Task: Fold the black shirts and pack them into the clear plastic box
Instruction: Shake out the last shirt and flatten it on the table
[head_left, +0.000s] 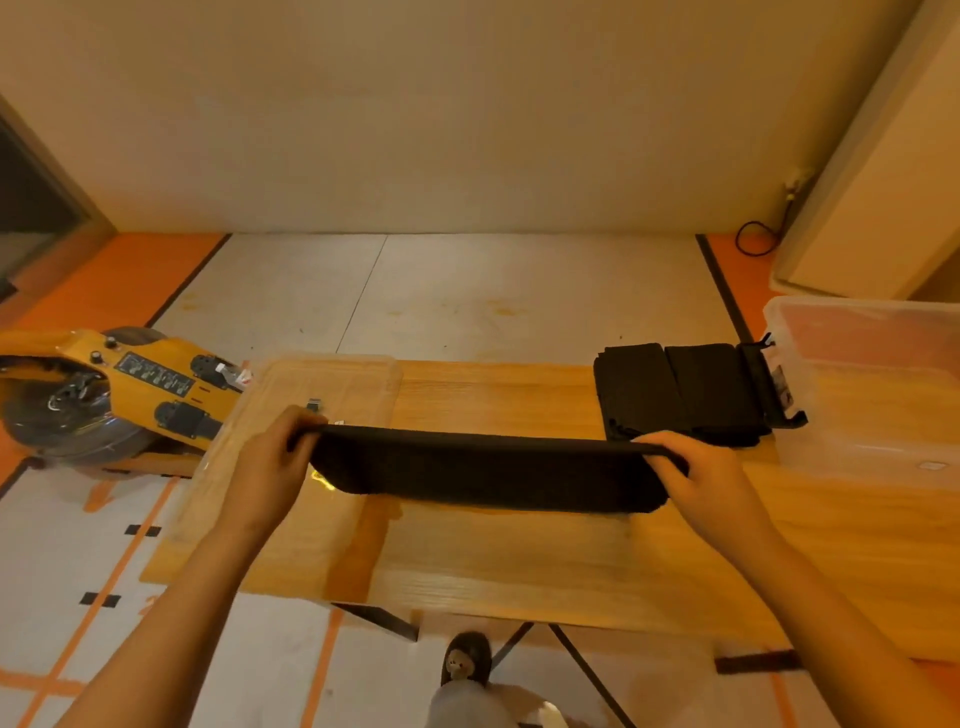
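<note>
Pinching top edge of black shirt, left hand and right hand (above table).

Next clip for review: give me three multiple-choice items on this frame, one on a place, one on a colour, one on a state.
1. Where is the folded pile?
A. On the table, beside the box
B. Inside the box
C. On the floor

2. What colour is the shirt being held?
A. White
B. Red
C. Black

3. What state is that shirt in?
A. Lying flat on the table
B. Stretched between the left hand and the right hand
C. Crumpled into a ball

Answers:
1 A: the pile sits on the wood just left of the box wall.
2 C: the cloth is dark throughout.
3 B: each hand holds one end, with the top edge straight and lifted above the table.
</note>
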